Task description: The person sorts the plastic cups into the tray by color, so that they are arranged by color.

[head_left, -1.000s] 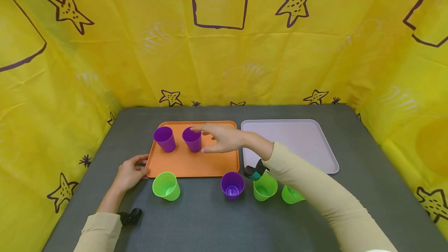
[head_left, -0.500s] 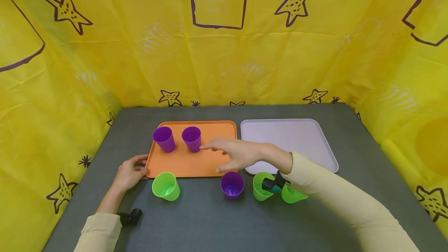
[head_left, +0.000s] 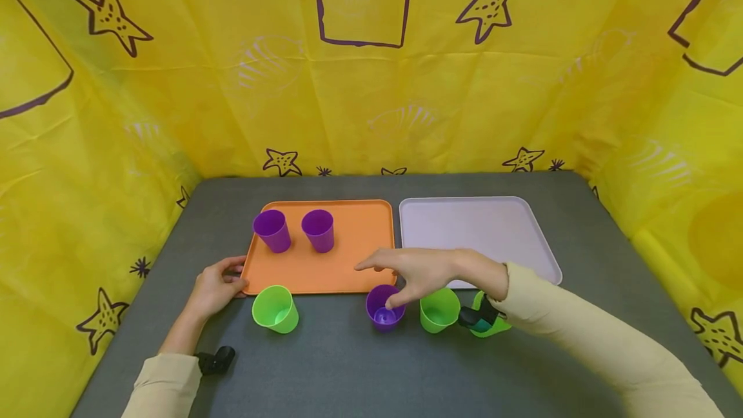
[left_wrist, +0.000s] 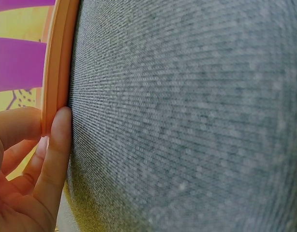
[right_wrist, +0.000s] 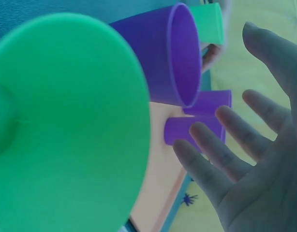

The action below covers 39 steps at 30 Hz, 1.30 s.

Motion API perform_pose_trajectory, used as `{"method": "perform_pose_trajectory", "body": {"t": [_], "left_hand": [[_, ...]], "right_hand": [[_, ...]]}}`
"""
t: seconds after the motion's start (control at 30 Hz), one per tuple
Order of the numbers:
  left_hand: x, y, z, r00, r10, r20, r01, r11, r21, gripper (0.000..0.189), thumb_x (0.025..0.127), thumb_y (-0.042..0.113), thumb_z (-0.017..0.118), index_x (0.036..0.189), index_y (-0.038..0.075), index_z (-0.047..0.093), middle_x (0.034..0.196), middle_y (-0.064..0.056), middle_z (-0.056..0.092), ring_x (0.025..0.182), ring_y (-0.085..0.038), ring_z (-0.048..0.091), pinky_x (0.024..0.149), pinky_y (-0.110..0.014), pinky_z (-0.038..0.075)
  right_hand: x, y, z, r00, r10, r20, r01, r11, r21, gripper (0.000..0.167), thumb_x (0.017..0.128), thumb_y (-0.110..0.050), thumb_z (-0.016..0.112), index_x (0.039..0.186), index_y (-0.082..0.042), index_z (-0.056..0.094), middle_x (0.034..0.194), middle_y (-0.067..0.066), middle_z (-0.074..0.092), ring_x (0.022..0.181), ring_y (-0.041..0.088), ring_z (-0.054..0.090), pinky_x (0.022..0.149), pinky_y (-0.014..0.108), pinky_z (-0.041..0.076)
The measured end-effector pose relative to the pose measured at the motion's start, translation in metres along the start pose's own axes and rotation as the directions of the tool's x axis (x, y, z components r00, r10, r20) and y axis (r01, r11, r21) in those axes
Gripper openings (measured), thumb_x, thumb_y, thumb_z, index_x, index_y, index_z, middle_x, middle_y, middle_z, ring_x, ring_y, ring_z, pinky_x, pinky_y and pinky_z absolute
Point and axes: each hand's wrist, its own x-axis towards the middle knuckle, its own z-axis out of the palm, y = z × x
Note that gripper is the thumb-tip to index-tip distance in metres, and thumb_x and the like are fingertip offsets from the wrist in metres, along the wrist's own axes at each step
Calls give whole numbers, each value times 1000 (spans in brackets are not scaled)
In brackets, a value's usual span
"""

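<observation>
My left hand [head_left: 215,288] pinches the near left corner of the orange tray [head_left: 325,276]. In the left wrist view, the thumb and a finger close on the tray's rim [left_wrist: 56,63]. Two purple cups [head_left: 273,232] stand upright on that tray's left half. Spread and empty, my right hand [head_left: 420,271] hovers over a third purple cup [head_left: 383,322] in front of the tray, its thumb overlapping the cup's mouth. The right wrist view shows this purple cup [right_wrist: 148,53] beyond the fingers, with a large green cup [right_wrist: 76,135] close to the camera.
A pale lilac tray [head_left: 476,224] lies right of the orange one. One green cup [head_left: 275,311] stands near my left hand. Two more green cups [head_left: 439,315] stand right of the near purple cup, one partly behind my wrist camera. Yellow patterned cloth [head_left: 371,95] surrounds the table.
My right hand has drawn back from the second purple cup on the orange tray, moving right and nearer, to above the front purple cup. The left hand keeps its place.
</observation>
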Motion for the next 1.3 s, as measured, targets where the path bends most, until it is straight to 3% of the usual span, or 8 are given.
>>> {"method": "perform_pose_trajectory", "body": {"t": [0.2, 0.43, 0.67, 1.0, 1.3], "left_hand": [[0, 1, 0, 1000, 1, -1, -1, 1000, -2, 51, 81, -1, 62, 129, -8, 45, 109, -26, 54, 82, -18, 63, 59, -27, 57], [0, 1, -1, 1000, 12, -4, -12, 1000, -4, 50, 81, -1, 61, 128, -8, 45, 108, -26, 54, 81, -18, 63, 59, -28, 57], [0, 1, -1, 1000, 17, -2, -17, 1000, -7, 51, 81, -1, 61, 129, -9, 45, 108, -26, 54, 82, -20, 63, 59, -28, 57], [-1, 0, -1, 1000, 15, -1, -15, 1000, -19, 51, 81, -2, 61, 129, -9, 45, 108, -26, 54, 79, -14, 63, 59, -28, 57], [-1, -1, 0, 1000, 10, -7, -10, 1000, -9, 51, 81, -1, 61, 129, -8, 46, 109, -26, 54, 82, -19, 63, 59, -27, 56]], "right_hand": [[-5, 3, 7, 999, 6, 42, -6, 1000, 20, 70, 83, -24, 68, 142, -13, 32, 139, 1, 37, 122, 18, 44, 96, 30, 44], [-6, 3, 12, 996, -10, 85, 13, 999, -34, 72, 81, -20, 70, 142, -11, 32, 140, 3, 38, 125, 12, 40, 105, 26, 35], [-3, 5, 17, 995, -5, 96, 11, 998, -65, 68, 81, -20, 70, 139, -10, 36, 133, 2, 44, 118, 11, 46, 101, 23, 38], [-1, 3, 19, 996, 11, 85, -5, 998, -60, 64, 82, -20, 69, 138, -8, 39, 131, 2, 48, 114, 9, 48, 97, 21, 40], [-1, 2, 13, 999, 22, 47, -19, 998, -68, 65, 83, -22, 68, 139, -11, 38, 132, 0, 48, 111, 6, 49, 93, 19, 43]]}}
